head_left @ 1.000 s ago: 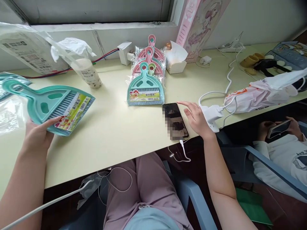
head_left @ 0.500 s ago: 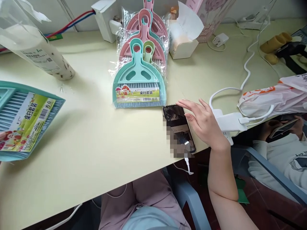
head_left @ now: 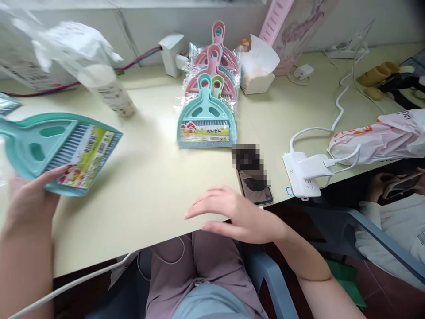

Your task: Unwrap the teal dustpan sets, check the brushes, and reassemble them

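My left hand (head_left: pixel 31 201) grips the lower edge of a teal dustpan-and-brush set (head_left: pixel 63 150) with a green label, held above the left of the pale yellow desk (head_left: pixel 146 177). My right hand (head_left: pixel 237 212) hovers over the desk's front edge with fingers spread and nothing in it, just left of a phone (head_left: pixel 255 184) lying on the desk. A stack of wrapped dustpan sets (head_left: pixel 207 106), teal in front and pink behind, lies at the desk's middle.
A white power strip (head_left: pixel 302 175) with cables sits right of the phone. A plastic-wrapped bundle (head_left: pixel 375 137) lies at the right. A bottle (head_left: pixel 111 93), a white box (head_left: pixel 257 73) and a wall plug (head_left: pixel 171 53) stand behind. Another person (head_left: pixel 395 212) sits at the right holding a phone.
My right hand has left the phone and moved left and toward me, along the desk's front edge. The teal set in my left hand has come back into fuller view.
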### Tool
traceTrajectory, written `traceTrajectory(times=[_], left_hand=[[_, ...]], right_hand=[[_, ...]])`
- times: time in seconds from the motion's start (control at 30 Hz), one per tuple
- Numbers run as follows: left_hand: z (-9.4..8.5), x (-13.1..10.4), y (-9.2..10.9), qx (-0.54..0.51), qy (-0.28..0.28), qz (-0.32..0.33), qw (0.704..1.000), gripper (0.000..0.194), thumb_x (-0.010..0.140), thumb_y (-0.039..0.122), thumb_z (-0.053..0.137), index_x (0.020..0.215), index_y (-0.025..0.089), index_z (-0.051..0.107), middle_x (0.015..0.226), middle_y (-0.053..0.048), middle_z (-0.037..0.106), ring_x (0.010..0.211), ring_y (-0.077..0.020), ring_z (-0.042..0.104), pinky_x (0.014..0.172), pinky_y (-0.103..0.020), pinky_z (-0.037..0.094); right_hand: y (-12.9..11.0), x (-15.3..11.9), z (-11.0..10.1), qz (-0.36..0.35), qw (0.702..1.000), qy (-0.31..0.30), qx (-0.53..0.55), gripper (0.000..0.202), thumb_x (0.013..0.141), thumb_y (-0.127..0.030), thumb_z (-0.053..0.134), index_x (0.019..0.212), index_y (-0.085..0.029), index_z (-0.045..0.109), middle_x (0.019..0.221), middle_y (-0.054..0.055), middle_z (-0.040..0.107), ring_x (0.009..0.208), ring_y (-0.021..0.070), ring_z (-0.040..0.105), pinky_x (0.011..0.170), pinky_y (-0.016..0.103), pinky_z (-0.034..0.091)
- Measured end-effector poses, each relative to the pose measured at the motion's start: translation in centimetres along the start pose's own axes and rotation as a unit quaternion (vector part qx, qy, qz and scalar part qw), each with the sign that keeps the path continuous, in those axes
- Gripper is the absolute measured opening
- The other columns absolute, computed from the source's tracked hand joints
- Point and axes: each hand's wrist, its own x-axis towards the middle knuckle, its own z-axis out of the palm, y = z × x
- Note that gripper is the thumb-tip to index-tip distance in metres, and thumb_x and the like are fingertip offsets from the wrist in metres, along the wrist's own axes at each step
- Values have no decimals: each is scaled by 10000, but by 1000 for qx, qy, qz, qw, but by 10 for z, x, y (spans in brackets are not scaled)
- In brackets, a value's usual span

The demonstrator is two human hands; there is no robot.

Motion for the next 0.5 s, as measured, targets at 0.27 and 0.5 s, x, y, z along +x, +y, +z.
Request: traceTrajectory(times=[0.27,0.5], left_hand=[[-2,-7,8,-102,-80,37,991,887,608,185,858,1406,190,470,1319,-128,681,1250,-344,635,1120,-517,487],[-22,-9,2,-104,-90,26,990,794,624,231,855,1349,184,534,1180,-126,684,1192,-349,648,1015,-478,555]], right_hand=[[23,185,126,143,843,196,481,768,857,-425,752,1491,-213,374,1479,134,544,1409,242,502,1169,450,434],[35,280,143,97,828,263,485,247,830,-104,728,992,-198,567,872,-6,753,787,144,745,879,334,634]])
